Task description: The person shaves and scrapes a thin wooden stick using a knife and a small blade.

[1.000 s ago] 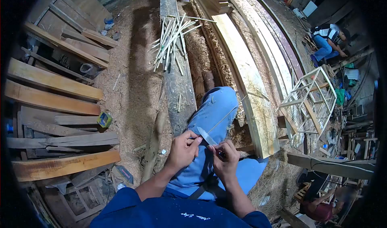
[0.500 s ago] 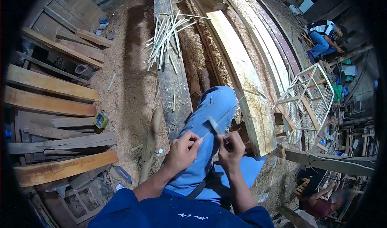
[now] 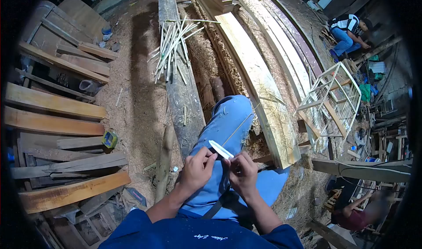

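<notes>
My right hand (image 3: 244, 171) is closed on a small knife (image 3: 221, 150), whose bright blade points up and to the left above my thigh. My left hand (image 3: 197, 169) is closed in a pinch on a thin stick (image 3: 236, 130) that runs up and right across the blue trouser leg. The blade lies close beside the left fingertips; whether it touches the stick is hard to tell. A loose pile of thin sticks (image 3: 173, 46) rests on the grey plank (image 3: 187, 101) ahead of my knee.
Long pale boards (image 3: 255, 79) extend forward at the right. A slatted wooden frame (image 3: 330, 100) stands beyond them. Boards (image 3: 57, 122) line the left side. One person (image 3: 347, 34) crouches at the upper right; another (image 3: 358, 214) is at the lower right.
The knife blade has swung flatter and nearer to my left fingers. My right hand has moved slightly left. The view has shifted a little, and the person at upper right has changed posture slightly.
</notes>
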{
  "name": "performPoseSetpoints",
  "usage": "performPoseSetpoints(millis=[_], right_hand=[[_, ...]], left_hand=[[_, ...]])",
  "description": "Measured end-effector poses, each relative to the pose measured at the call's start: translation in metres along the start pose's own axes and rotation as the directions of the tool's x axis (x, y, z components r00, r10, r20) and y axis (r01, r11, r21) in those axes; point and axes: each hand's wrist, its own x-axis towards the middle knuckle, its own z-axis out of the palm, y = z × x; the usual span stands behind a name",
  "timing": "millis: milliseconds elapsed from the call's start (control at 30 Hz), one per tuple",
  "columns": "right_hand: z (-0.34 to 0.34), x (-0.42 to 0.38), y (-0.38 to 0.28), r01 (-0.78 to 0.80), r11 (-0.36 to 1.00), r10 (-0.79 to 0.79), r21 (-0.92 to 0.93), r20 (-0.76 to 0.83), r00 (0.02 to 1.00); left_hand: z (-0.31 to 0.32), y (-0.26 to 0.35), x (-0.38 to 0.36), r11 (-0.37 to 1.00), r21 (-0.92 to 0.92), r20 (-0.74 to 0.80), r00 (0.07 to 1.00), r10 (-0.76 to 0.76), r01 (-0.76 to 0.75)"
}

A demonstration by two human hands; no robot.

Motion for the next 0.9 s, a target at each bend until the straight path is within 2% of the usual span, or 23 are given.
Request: performPoseSetpoints(millis=[133, 167, 233, 300, 433, 500, 567, 600, 633, 733, 767, 833, 900], right_hand=[[-0.015, 0.014, 0.015, -0.115, 0.984, 0.099, -0.133, -0.118, 0.988], [-0.014, 0.016, 0.017, -0.116, 0.992, 0.109, -0.054, -0.124, 0.986], [-0.015, 0.007, 0.015, -0.011, 0.999, 0.011, -0.043, -0.002, 1.0], [-0.01, -0.007, 0.007, 0.019, 1.0, -0.017, -0.022, 0.098, 0.995], [-0.017, 0.016, 0.021, -0.107, 0.992, 0.1, -0.07, -0.092, 0.991], [-0.018, 0.021, 0.015, -0.164, 0.986, 0.158, -0.034, -0.125, 0.979], [-0.014, 0.008, 0.014, -0.023, 1.0, 0.023, -0.017, -0.013, 1.0], [-0.01, 0.0, 0.01, -0.035, 0.999, 0.034, 0.038, 0.032, 0.999], [-0.007, -0.002, 0.009, -0.002, 1.0, 0.003, 0.014, -0.014, 1.0], [-0.016, 0.016, 0.018, -0.103, 0.994, 0.098, -0.039, -0.108, 0.989], [-0.013, 0.019, 0.02, -0.148, 0.989, 0.148, 0.009, -0.126, 0.981], [-0.009, 0.015, 0.018, -0.059, 0.995, 0.047, -0.085, -0.138, 0.989], [-0.003, 0.002, 0.02, 0.005, 1.0, -0.007, -0.017, -0.085, 0.996]], left_hand=[[-0.001, 0.006, -0.004, 1.0, 0.029, 0.033, 0.999, -0.008, 0.007], [0.001, 0.007, -0.005, 1.0, 0.018, 0.027, 1.0, -0.007, 0.007], [0.006, 0.001, -0.003, 1.0, 0.009, 0.002, 1.0, 0.015, -0.015], [0.006, -0.001, -0.003, 0.999, 0.004, -0.026, 0.999, 0.039, -0.039], [0.006, 0.004, -0.002, 1.0, 0.012, -0.001, 1.0, 0.026, -0.026], [0.007, 0.003, -0.005, 1.0, 0.002, 0.016, 1.0, -0.002, 0.002], [0.008, -0.003, -0.002, 1.0, -0.021, 0.018, 1.0, 0.008, -0.007], [0.008, -0.004, -0.002, 1.0, -0.017, 0.022, 1.0, 0.013, -0.013], [0.008, -0.004, -0.002, 0.999, -0.028, 0.015, 1.0, 0.02, -0.019], [0.01, -0.002, -0.001, 0.999, -0.052, 0.023, 1.0, -0.002, 0.003], [0.01, -0.002, -0.002, 0.998, -0.057, 0.04, 0.999, -0.024, 0.026], [0.009, -0.006, -0.004, 0.997, -0.075, 0.042, 0.999, -0.027, 0.03], [0.009, -0.008, -0.003, 0.995, -0.092, 0.037, 0.999, -0.02, 0.023]])
